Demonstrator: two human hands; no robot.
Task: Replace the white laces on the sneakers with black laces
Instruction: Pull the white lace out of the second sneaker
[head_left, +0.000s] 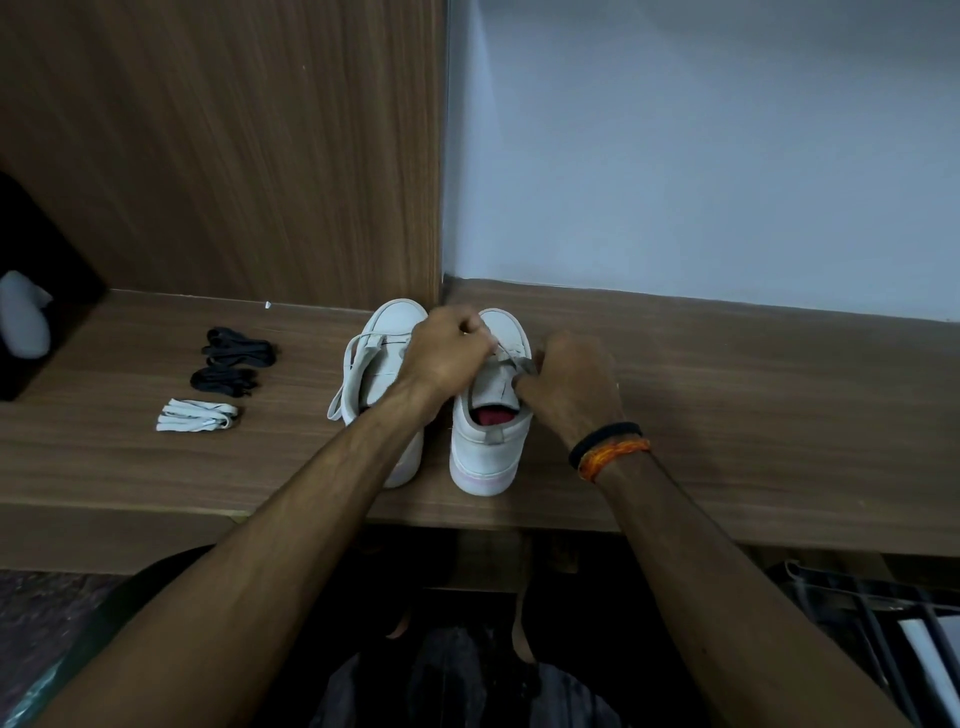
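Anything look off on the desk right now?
Mostly tidy. The left sneaker has a loose white lace trailing off its side. A small white scrap lies by the back panel; too small to identify.

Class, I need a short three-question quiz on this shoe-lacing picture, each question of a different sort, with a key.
1. True or false: both hands, left hand and right hand, work at the right sneaker.
2. How many black lace bundles lie on the desk? A) one B) two C) four
3. Fill in: the folded white lace lies ____ the person than the black laces.

Key: 1 true; 2 B; 3 nearer. The left sneaker shows a loose white lace hanging.
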